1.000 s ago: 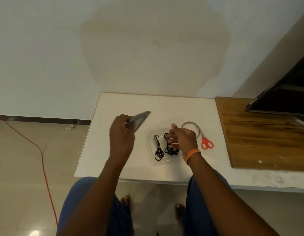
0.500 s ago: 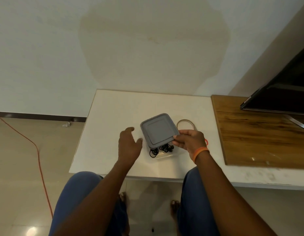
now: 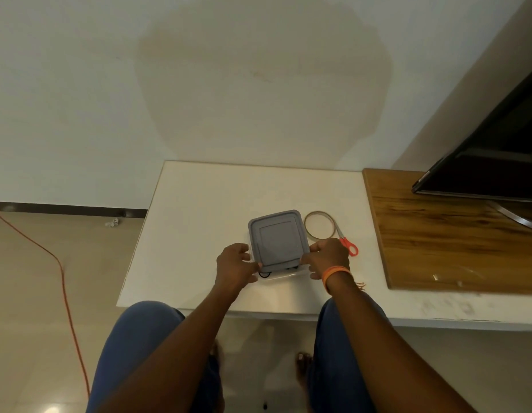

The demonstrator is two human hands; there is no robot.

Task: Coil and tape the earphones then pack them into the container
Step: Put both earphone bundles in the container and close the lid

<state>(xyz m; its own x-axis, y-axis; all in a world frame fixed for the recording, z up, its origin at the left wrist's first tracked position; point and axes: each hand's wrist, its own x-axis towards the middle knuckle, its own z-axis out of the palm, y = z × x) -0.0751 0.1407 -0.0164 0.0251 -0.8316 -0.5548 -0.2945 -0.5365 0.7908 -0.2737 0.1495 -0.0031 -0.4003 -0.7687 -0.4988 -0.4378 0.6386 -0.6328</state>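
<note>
A grey square lid (image 3: 276, 239) lies over a clear plastic container (image 3: 281, 276) on the white table (image 3: 199, 210). The container's near edge still shows below the lid, with bits of black earphone cable (image 3: 264, 274) visible inside. My left hand (image 3: 235, 266) grips the lid's near left corner. My right hand (image 3: 328, 257), with an orange band at the wrist, grips the near right corner. Most of the earphones are hidden under the lid.
A tape roll (image 3: 319, 225) and red-handled scissors (image 3: 346, 242) lie just right of the container, touching my right hand. A wooden board (image 3: 443, 242) with a dark screen (image 3: 497, 162) stands at the right. An orange cable (image 3: 62, 269) runs over the floor at the left.
My left hand carried the lid from the left and the right hand took it over the container. Both hands now hold the lid, lowered flatter over the container.
</note>
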